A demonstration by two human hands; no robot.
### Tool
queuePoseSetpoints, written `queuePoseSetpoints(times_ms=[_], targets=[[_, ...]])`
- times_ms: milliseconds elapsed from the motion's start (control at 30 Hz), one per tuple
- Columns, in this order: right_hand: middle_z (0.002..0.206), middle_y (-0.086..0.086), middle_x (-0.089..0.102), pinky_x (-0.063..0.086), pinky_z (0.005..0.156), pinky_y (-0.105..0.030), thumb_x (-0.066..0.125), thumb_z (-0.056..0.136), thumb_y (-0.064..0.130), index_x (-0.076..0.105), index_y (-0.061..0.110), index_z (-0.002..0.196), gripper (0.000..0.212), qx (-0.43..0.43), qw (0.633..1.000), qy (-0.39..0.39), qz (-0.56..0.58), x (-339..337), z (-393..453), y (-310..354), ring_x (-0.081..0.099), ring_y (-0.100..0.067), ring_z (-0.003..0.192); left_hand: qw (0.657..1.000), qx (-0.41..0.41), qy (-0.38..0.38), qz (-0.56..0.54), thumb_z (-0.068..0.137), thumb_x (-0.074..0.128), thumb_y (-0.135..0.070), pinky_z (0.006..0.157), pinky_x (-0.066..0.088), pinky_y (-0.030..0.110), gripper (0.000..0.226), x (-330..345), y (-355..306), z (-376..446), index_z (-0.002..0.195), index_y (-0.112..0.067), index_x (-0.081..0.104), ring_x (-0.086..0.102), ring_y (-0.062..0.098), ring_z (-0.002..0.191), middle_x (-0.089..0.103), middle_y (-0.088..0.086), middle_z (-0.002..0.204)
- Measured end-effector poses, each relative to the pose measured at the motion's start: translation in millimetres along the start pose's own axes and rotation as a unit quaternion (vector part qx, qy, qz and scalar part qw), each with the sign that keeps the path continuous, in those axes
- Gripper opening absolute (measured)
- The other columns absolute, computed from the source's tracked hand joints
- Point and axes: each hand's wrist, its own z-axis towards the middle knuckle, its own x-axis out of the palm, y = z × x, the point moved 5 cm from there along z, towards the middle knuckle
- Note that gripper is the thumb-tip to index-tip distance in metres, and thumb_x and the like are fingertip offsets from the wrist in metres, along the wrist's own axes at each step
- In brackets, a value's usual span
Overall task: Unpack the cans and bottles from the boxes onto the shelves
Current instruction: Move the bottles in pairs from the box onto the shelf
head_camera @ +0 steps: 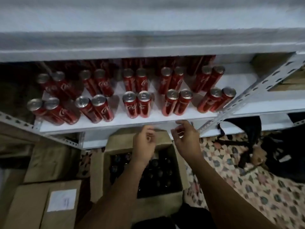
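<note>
Several tall red cans (pixel 137 104) stand in pairs in rows on a white shelf (pixel 99 125). Below it on the floor sits an open cardboard box (pixel 99 172) with dark bottles (pixel 158 176) inside. My left hand (pixel 145 142) and my right hand (pixel 186 138) hover side by side just in front of the shelf's edge, above the box. Both have loosely curled fingers and hold nothing.
Closed cardboard boxes (pixel 41 204) lie at the lower left, one with a white label. A perforated metal upright (pixel 247 95) runs at the right. A patterned floor (pixel 247 179) and a dark bag (pixel 267 146) are at the right. Another shelf (pixel 148 50) hangs above the cans.
</note>
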Motion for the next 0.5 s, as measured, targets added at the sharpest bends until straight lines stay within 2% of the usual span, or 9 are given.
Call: queuePoseSetpoints(times_ms=[67, 100, 133, 167, 267, 400, 500], targets=[[0.089, 0.000, 0.071, 0.056, 0.081, -0.032, 0.070, 0.090, 0.016, 0.065, 0.015, 0.116, 0.027, 0.044, 0.998, 0.042, -0.015, 40.8, -9.3, -45.3, 0.068, -0.017, 0.080, 0.998, -0.048, 0.004, 0.031, 0.090, 0.066, 0.002, 0.085, 0.058, 0.031, 0.022, 19.4, 71.5, -4.9, 0.101, -0.016, 0.068, 0.067, 0.008, 0.088, 0.071, -0.005, 0.093], [0.092, -0.004, 0.073, 0.052, 0.082, -0.021, 0.071, 0.089, 0.013, 0.067, 0.012, 0.115, 0.026, 0.057, 0.996, 0.062, -0.028, 65.3, -14.2, -71.0, 0.069, -0.021, 0.083, 0.996, -0.075, 0.002, 0.049, 0.091, 0.066, 0.001, 0.090, 0.057, 0.033, 0.021, 28.7, 110.0, -7.6, 0.104, -0.014, 0.069, 0.068, 0.014, 0.094, 0.072, -0.001, 0.099], [0.093, -0.008, 0.073, 0.044, 0.078, -0.011, 0.071, 0.088, 0.011, 0.069, 0.009, 0.112, 0.024, 0.061, 0.993, 0.081, -0.052, 93.0, -20.3, -95.7, 0.069, -0.025, 0.086, 0.992, -0.105, 0.006, 0.073, 0.092, 0.065, 0.000, 0.095, 0.053, 0.031, 0.022, 38.2, 151.2, -10.7, 0.109, -0.013, 0.069, 0.067, 0.019, 0.102, 0.072, 0.003, 0.106], [0.096, -0.010, 0.073, 0.039, 0.073, -0.009, 0.071, 0.087, 0.010, 0.070, 0.008, 0.108, 0.021, 0.063, 0.990, 0.103, -0.075, 116.8, -24.5, -116.4, 0.068, -0.027, 0.089, 0.987, -0.129, 0.010, 0.093, 0.093, 0.065, -0.001, 0.098, 0.049, 0.028, 0.026, 44.3, 184.1, -11.7, 0.115, -0.013, 0.068, 0.065, 0.022, 0.109, 0.070, 0.005, 0.114], [0.108, -0.013, 0.070, 0.044, 0.079, -0.028, 0.071, 0.086, 0.014, 0.068, 0.008, 0.111, 0.026, 0.082, 0.975, 0.177, -0.110, 192.3, -38.9, -176.1, 0.065, -0.032, 0.099, 0.977, -0.173, 0.014, 0.127, 0.096, 0.063, -0.004, 0.104, 0.046, 0.029, 0.032, 58.7, 267.7, -8.9, 0.127, -0.010, 0.065, 0.062, 0.024, 0.120, 0.067, 0.009, 0.126], [0.115, -0.017, 0.065, 0.050, 0.091, -0.036, 0.071, 0.082, 0.007, 0.065, 0.007, 0.121, 0.039, 0.090, 0.964, 0.222, -0.115, 273.2, -44.6, -227.9, 0.061, -0.035, 0.109, 0.968, -0.199, 0.045, 0.144, 0.094, 0.065, -0.006, 0.105, 0.051, 0.042, 0.041, 85.4, 343.8, 2.0, 0.135, -0.011, 0.061, 0.063, 0.029, 0.120, 0.066, 0.013, 0.129], [0.127, -0.016, 0.057, 0.047, 0.098, -0.037, 0.072, 0.086, 0.013, 0.056, 0.011, 0.135, 0.051, 0.083, 0.961, 0.227, -0.135, 309.6, -45.7, -250.0, 0.054, -0.033, 0.120, 0.962, -0.188, 0.065, 0.188, 0.097, 0.065, -0.012, 0.104, 0.050, 0.040, 0.049, 104.1, 361.1, 7.5, 0.145, -0.012, 0.053, 0.060, 0.030, 0.123, 0.062, 0.014, 0.135]])
